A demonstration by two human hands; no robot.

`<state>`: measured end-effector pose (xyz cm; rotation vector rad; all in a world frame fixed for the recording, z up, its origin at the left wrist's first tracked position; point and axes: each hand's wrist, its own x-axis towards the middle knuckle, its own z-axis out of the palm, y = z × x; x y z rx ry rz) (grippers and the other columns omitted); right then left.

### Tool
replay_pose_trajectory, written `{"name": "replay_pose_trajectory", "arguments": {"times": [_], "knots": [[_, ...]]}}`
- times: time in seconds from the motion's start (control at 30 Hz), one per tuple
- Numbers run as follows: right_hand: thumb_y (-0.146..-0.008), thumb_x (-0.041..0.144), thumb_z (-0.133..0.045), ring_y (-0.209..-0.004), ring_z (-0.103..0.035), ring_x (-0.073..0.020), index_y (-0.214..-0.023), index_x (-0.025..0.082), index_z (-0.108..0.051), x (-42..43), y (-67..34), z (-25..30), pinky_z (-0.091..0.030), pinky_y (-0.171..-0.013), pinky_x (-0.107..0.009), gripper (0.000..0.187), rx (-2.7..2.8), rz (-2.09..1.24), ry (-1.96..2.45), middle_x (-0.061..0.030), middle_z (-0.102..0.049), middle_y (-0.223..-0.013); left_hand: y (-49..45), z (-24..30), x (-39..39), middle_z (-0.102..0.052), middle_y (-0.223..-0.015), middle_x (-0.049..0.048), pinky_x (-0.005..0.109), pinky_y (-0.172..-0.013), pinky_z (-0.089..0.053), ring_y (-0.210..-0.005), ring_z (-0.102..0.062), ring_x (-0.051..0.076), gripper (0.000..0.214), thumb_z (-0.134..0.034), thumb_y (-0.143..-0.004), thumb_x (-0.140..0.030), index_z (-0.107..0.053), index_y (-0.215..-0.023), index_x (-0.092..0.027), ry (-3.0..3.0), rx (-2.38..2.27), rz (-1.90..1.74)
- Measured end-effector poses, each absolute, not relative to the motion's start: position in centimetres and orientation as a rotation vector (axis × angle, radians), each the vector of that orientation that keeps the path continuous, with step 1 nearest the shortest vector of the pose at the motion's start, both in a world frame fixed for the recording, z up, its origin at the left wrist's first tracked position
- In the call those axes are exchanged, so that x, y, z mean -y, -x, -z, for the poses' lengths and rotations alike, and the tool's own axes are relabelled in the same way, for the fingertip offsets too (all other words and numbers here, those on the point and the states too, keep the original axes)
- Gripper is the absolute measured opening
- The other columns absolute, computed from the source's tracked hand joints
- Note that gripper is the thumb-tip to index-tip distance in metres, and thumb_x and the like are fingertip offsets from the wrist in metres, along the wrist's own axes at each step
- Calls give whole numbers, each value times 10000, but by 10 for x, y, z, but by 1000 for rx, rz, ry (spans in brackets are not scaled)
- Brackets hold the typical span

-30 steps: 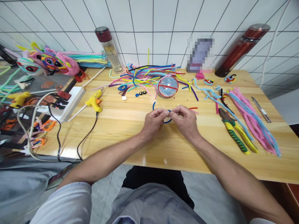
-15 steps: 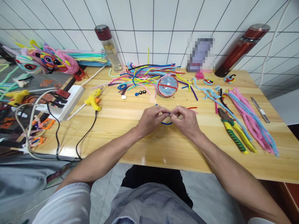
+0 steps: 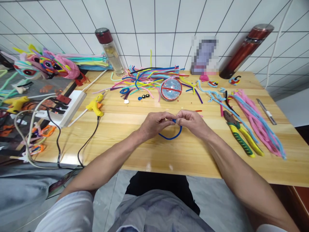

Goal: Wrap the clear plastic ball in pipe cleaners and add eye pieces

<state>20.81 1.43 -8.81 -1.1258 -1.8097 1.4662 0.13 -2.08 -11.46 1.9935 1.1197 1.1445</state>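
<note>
A blue pipe cleaner [image 3: 170,139] hangs in a loop below my fingers, over the middle of the wooden table. Its upper part is pinched between the thumb and fingers of my left hand [image 3: 156,124]. Close beside it, my right hand [image 3: 190,121] pinches the same pipe cleaner, and the fingertips of both hands nearly meet. A short blue bit shows between them; the rest of the grip is hidden by the fingers. Just beyond my hands stands a clear round ball [image 3: 171,89] with red pipe cleaner bands.
Many coloured pipe cleaners [image 3: 145,77] lie by the wall. A yellow glue gun [image 3: 96,105] and a white power strip [image 3: 71,108] are on the left. Pliers [image 3: 238,133], pink pipe cleaners [image 3: 256,125] and a craft knife [image 3: 266,111] lie right. Two bottles stand behind.
The blue pipe cleaner's loop now hangs lower and shows more of its length below my hands. Both hands stay together with pinched fingers.
</note>
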Motion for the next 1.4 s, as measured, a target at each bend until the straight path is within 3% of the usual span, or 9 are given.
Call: {"name": "replay_pose_trajectory", "arguments": {"times": [0.37, 0.7, 0.87, 1.07, 1.3, 1.4], "knots": [[-691, 429, -674, -644, -459, -133, -741, 194, -663, -13, -208, 86, -334, -629, -289, 240, 1793, -1501, 1134, 27, -585, -661, -4, 117, 24, -829, -949, 20, 227, -753, -542, -794, -747, 140, 86, -756, -922, -247, -815, -983, -233, -2078, -1188, -1166], [-680, 417, -678, -636, -452, -127, -717, 190, -663, -13, -207, 87, -327, -642, -292, 230, 1740, -1503, 1158, 31, -575, -652, -3, 118, 19, -764, -807, -3, 228, -621, -430, -612, -571, 96, 116, -780, -887, -247, -807, -998, -224, -1993, -1167, -1133], [-687, 395, -722, -637, -482, -128, -691, 198, -649, -9, -202, 89, -370, -671, -296, 210, 1603, -1540, 1104, 25, -589, -650, -5, 117, 21, -725, -725, -25, 212, -612, -432, -581, -555, 84, 78, -781, -891, -232, -784, -963, -200, -1998, -1215, -1222], [-678, 406, -772, -630, -493, -125, -736, 194, -678, -6, -198, 94, -385, -661, -291, 239, 1488, -1565, 1081, 25, -604, -663, -5, 120, 22, -744, -767, -11, 218, -617, -445, -591, -570, 87, 97, -779, -907, -285, -777, -964, -206, -2052, -1273, -1251], [-719, 415, -718, -608, -469, -120, -752, 195, -670, -6, -199, 95, -351, -598, -280, 228, 1623, -1390, 1164, 25, -604, -658, -5, 117, 20, -722, -738, -20, 229, -570, -408, -540, -488, 82, 183, -804, -859, -352, -765, -956, -201, -1834, -1250, -1196], [-737, 385, -686, -576, -438, -115, -745, 201, -666, -5, -201, 94, -326, -561, -277, 185, 1726, -1210, 1212, 30, -588, -630, -4, 110, 18, -747, -791, 10, 235, -587, -435, -594, -556, 101, 245, -778, -854, -412, -755, -936, -183, -1645, -1199, -1110]]}}
